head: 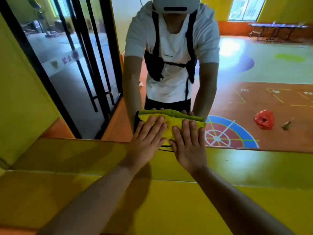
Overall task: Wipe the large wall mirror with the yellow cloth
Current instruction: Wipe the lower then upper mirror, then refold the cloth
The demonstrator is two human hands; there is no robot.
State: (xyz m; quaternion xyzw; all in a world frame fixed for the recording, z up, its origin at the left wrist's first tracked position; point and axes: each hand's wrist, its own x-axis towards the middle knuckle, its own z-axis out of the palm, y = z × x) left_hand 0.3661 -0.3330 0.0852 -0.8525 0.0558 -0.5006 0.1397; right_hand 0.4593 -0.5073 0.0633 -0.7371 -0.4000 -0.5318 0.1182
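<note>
While the left hand (147, 136) and right hand (187, 143) lie flat — fingers straight — both press the yellow cloth (171, 123) against the mirror (254, 68).

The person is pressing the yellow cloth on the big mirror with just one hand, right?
Not quite: it is two hands, not one. The head view shows the left hand and the right hand side by side, fingers straight, both pressing the yellow cloth flat on the big mirror.

Children's playroom: floor hopscotch (276, 91), painted target (220, 133).
</note>
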